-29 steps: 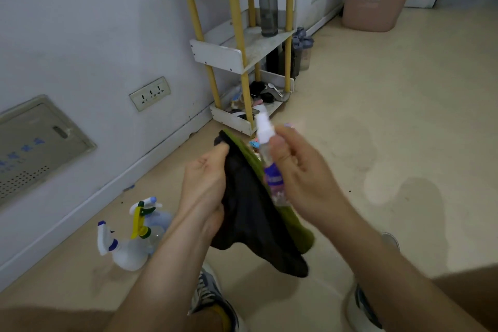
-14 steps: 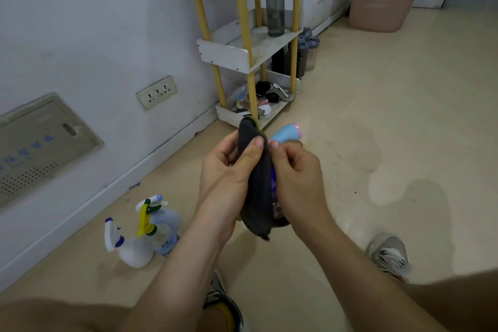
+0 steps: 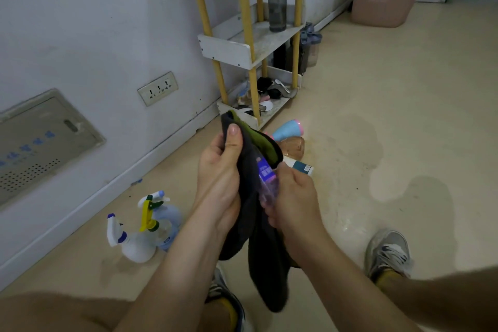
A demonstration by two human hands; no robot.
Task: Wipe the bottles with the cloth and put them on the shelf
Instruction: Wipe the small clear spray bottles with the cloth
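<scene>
The shelf (image 3: 229,50) stands ahead against the wall. My cloth (image 3: 265,264) hangs between both hands: left hand (image 3: 218,178) fingers curled round its upper fold, right hand (image 3: 295,197) gripping the small bottle (image 3: 266,172) pressed into it. I'd best twist the bottle inside the fold, squeezing lightly, so label and base both get rubbed.

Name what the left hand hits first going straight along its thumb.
Past the cloth it grips, the left hand likely meets the shelf's bottom tier, near the front yellow post; depth is unclear.
</scene>
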